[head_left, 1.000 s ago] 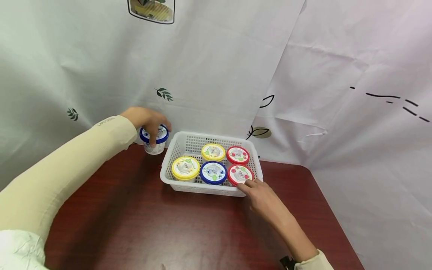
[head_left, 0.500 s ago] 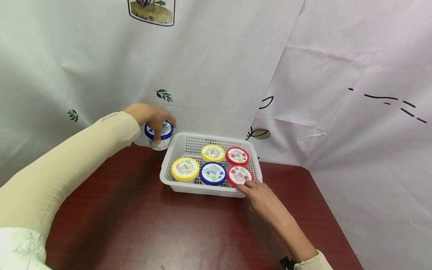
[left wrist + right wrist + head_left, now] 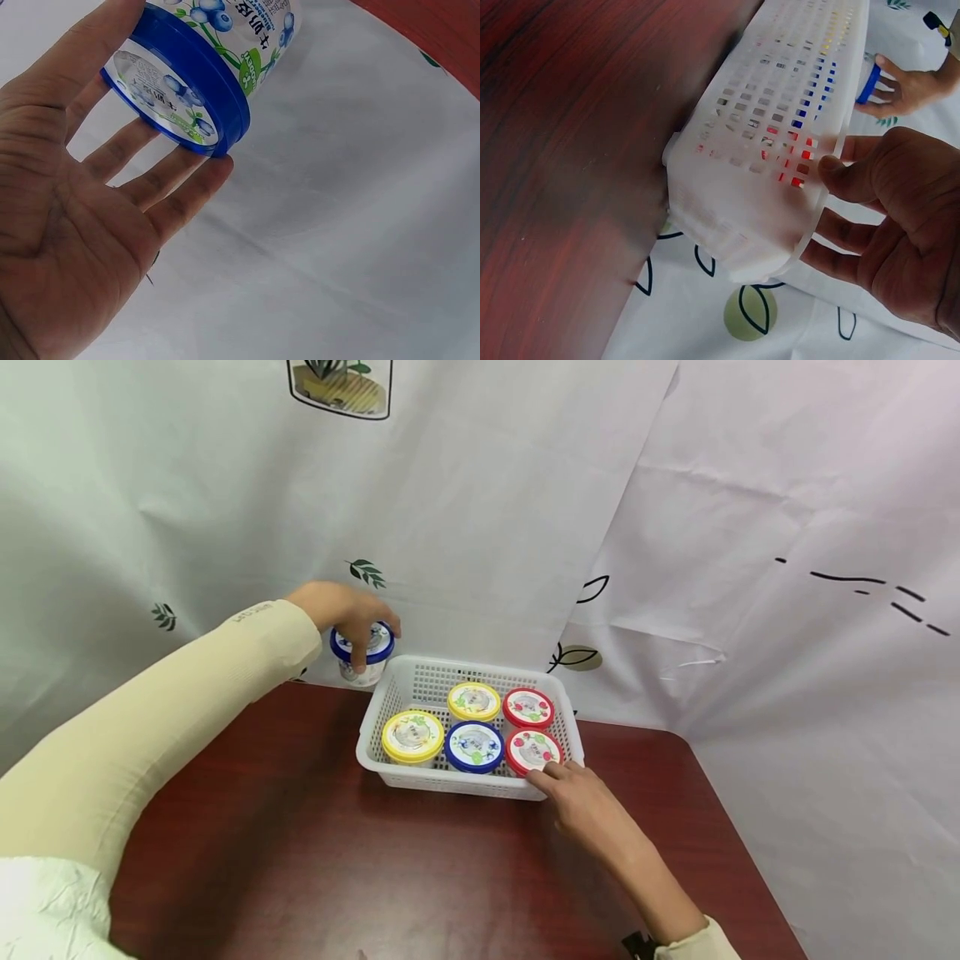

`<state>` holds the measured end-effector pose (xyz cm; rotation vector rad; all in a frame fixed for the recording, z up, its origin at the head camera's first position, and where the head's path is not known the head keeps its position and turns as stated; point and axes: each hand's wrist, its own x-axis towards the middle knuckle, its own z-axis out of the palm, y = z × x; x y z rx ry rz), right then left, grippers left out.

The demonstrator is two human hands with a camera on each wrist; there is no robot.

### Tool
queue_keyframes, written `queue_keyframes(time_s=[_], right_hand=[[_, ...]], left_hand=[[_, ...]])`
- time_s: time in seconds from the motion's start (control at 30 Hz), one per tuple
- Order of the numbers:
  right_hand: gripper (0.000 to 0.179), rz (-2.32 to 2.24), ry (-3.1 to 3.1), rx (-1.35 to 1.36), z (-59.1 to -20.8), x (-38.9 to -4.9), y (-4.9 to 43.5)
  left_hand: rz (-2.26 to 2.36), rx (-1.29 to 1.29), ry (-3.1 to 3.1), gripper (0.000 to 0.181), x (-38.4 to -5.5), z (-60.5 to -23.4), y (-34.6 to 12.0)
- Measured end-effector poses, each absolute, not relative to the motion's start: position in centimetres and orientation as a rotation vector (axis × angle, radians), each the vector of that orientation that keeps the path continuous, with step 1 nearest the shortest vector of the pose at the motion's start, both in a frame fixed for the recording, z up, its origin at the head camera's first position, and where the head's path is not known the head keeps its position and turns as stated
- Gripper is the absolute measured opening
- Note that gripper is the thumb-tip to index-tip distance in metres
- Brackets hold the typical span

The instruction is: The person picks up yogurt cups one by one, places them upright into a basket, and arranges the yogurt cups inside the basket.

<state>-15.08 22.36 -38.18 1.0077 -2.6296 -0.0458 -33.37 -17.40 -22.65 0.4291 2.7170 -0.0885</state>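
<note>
My left hand (image 3: 348, 614) grips a blue-lidded cup (image 3: 191, 79) with blueberries printed on it, fingers and thumb round the lid's edge. In the head view this cup hangs above the table's back edge, just left of the white basket (image 3: 450, 782). My right hand (image 3: 581, 797) holds the basket's rim at its front right corner, thumb on the outer wall (image 3: 742, 150). Inside stand two yellow-lidded cups (image 3: 412, 736), one blue-lidded cup (image 3: 474, 746) and two red-lidded cups (image 3: 534, 752). The basket's back left corner shows bare mesh floor.
The dark red wooden table (image 3: 337, 860) stretches in front of the basket. A white cloth (image 3: 487, 527) with leaf prints hangs right behind the table and along its right side. Part of a black strap (image 3: 637, 943) shows at the right sleeve.
My left hand has raised the blue-lidded cup and carried it a little right, towards the basket. The right hand and the basket have stayed in place.
</note>
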Motion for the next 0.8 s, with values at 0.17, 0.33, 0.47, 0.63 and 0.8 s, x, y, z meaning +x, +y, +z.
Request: queue_keyframes(time_s=[0.17, 0.33, 0.47, 0.63, 0.8], right_hand=[[0.055, -0.035, -2.632, 1.004, -38.1, -15.0, 22.4], [0.054, -0.027, -2.635, 1.001, -38.1, -15.1, 22.5], [0.054, -0.029, -2.635, 1.004, -38.1, -15.1, 22.5], [0.054, -0.037, -2.625, 1.011, -38.1, -15.2, 22.5], [0.054, -0.038, -2.61, 1.016, -38.1, -15.2, 22.5]], left_hand=[[-0.094, 0.423, 2.705, 0.096, -33.3, -22.5, -17.0], [-0.085, 0.417, 2.708, 0.096, -33.6, -22.5, -16.5], [-0.068, 0.404, 2.718, 0.094, -33.7, -22.7, -16.2], [-0.055, 0.413, 2.728, 0.092, -33.9, -23.0, -15.8], [-0.036, 0.453, 2.732, 0.091, -34.0, -23.0, -15.2]])
